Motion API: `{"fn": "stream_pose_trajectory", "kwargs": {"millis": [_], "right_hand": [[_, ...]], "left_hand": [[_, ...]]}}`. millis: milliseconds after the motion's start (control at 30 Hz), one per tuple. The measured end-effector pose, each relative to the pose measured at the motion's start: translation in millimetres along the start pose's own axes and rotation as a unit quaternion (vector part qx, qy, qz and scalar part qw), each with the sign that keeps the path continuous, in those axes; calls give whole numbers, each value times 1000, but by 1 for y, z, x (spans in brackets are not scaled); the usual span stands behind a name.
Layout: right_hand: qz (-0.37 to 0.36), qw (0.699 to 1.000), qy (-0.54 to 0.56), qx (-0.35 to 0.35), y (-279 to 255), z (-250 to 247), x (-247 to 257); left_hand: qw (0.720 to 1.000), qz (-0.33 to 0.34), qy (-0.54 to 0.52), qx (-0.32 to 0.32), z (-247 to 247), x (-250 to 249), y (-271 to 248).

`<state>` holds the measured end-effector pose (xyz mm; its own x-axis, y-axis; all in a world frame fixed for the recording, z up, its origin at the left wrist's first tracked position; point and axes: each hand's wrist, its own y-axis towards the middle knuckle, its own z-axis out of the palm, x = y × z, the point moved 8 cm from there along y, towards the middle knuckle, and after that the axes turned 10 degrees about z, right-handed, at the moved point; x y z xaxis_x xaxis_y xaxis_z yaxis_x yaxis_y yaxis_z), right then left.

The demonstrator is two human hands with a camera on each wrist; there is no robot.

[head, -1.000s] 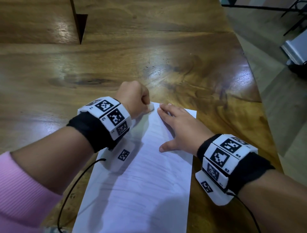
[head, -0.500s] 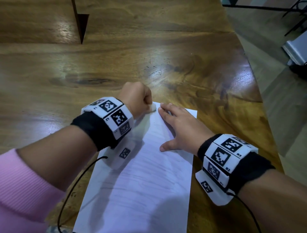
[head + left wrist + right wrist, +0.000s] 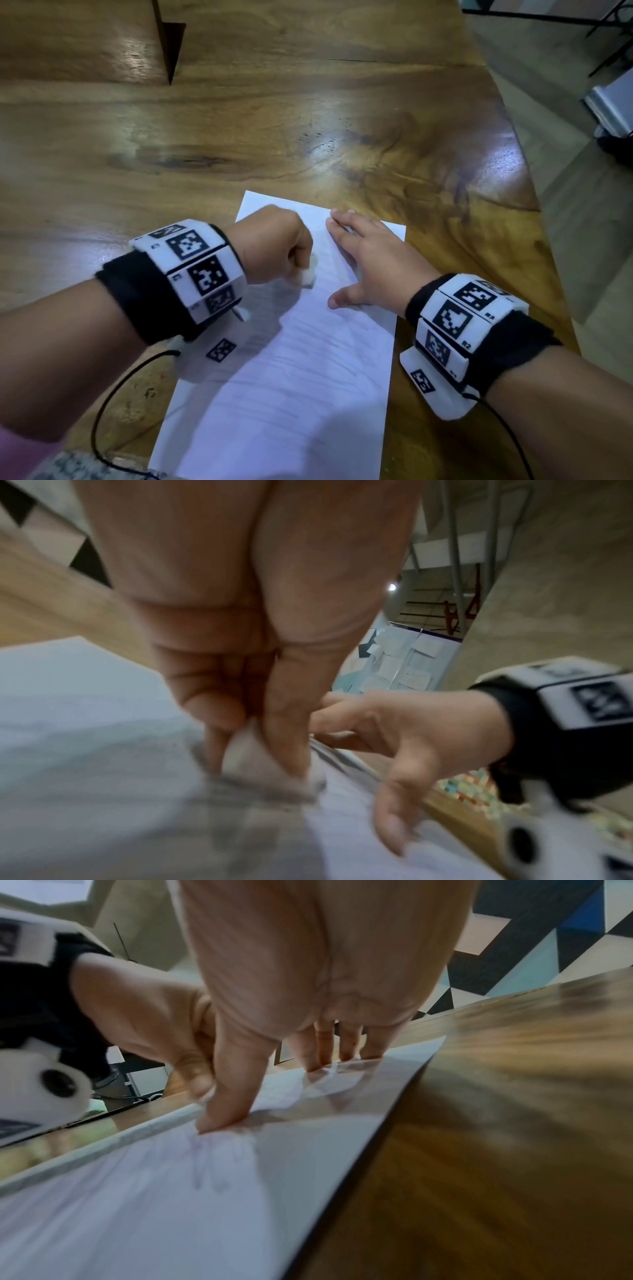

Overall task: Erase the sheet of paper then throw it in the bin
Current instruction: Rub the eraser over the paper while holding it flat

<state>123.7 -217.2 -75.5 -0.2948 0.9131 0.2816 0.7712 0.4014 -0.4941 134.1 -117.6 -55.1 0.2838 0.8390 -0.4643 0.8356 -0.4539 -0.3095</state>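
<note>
A white sheet of paper (image 3: 298, 383) with faint pencil lines lies on the wooden table (image 3: 239, 144). My left hand (image 3: 274, 245) is curled into a fist over the sheet's upper left part and pinches a small white eraser (image 3: 307, 275), which touches the paper. The left wrist view shows the eraser (image 3: 245, 758) between thumb and finger, blurred, on the sheet (image 3: 85, 737). My right hand (image 3: 370, 257) lies flat on the sheet's upper right part, fingers straight and thumb spread. In the right wrist view its fingertips (image 3: 329, 1061) press the sheet (image 3: 171, 1204) down.
The table's right edge (image 3: 534, 240) runs diagonally close to my right wrist, with floor beyond. A dark gap (image 3: 169, 44) between table boards lies at the far left. A grey object (image 3: 613, 106) stands on the floor at the right.
My left hand with the eraser has slid from the sheet's top edge down toward me, baring the top left corner. The right hand has stayed pressed in place.
</note>
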Motion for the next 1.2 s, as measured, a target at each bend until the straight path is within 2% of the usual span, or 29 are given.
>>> {"fn": "stream_pose_trajectory", "kwargs": {"millis": [100,133,267,467,600,667,800,867,967,1000,1133,1200], "right_hand": [[0,1000,-1,1,0,0,1],[0,1000,1,1,0,0,1],[-4,1000,0,1,0,1,1],[24,1000,3,0,-6,4,-18],[18,999,-22,24,-19,10,-27],[19,999,-23,18,-20,11,-25],[29,999,-29,11,-21,9,-22],[32,999,-28,11,-21,8,-22],[34,999,-34,12,-20,9,-22],[35,999,-37,12,-21,9,-22],[38,999,-37,13,-22,8,-20],[35,999,-35,15,-22,6,-19]], "left_hand": [[993,-42,-16,-112,-25,7,9],[993,-37,-22,-114,-24,6,8],[999,34,-28,-8,9,-8,-12],[1000,7,-11,-28,9,-3,-17],[1000,-12,-14,2,4,-6,-12],[999,-37,-20,-25,-11,-1,3],[982,-70,-57,-164,-39,2,25],[983,-58,-63,-161,-31,1,25],[996,-39,-74,-40,-6,0,19],[995,-42,-82,-28,-5,3,18],[983,-83,-80,-142,-28,12,20],[984,-84,-83,-131,-25,12,20]]}}
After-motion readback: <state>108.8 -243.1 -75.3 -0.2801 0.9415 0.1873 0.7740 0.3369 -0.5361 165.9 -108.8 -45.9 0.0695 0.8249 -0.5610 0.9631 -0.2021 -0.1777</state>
